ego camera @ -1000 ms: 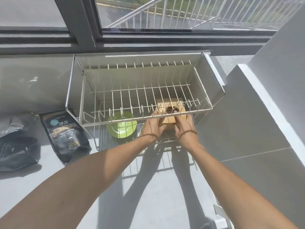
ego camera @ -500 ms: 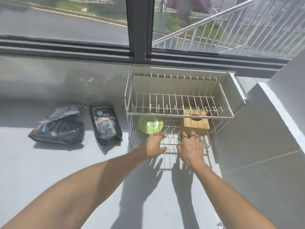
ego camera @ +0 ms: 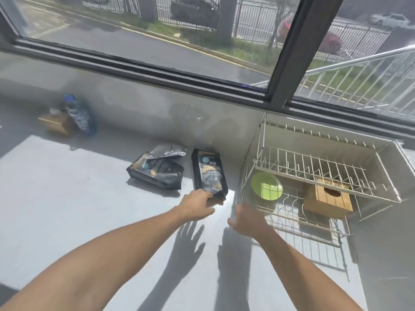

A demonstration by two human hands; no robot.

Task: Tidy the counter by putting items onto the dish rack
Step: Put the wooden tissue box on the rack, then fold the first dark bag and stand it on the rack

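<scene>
Two fingers and a thumb of my left hand (ego camera: 197,204) look to be pinching the near end of the black pouch (ego camera: 208,173), though my knuckles hide the pads, so I judge it a light pinch at best. The pouch lies flat on the counter (ego camera: 67,198), running away from my grip toward the window. My right hand (ego camera: 244,218) hovers just to the right of that grip, fingers spread, holding nothing, close to the near-left corner of the dish rack (ego camera: 381,198).

What could go wrong: held by one end only, the soft pouch may sag or slip out as I lift it, and swinging it rightward it could catch on the rack's corner post or knock the green plate (ego camera: 266,186) standing just inside the lower tier.

Beyond my grip to the left, a second, crumpled pouch (ego camera: 157,170) lies near the first, apart from it. Far to the left, by the wall, a blue-and-white bottle (ego camera: 79,115) stands beside a wooden box (ego camera: 55,124). To the right, deeper in the lower tier, a wooden block (ego camera: 327,202) already takes up space under the upper shelf, leaving the gap between it and the plate as my likeliest spot.
</scene>
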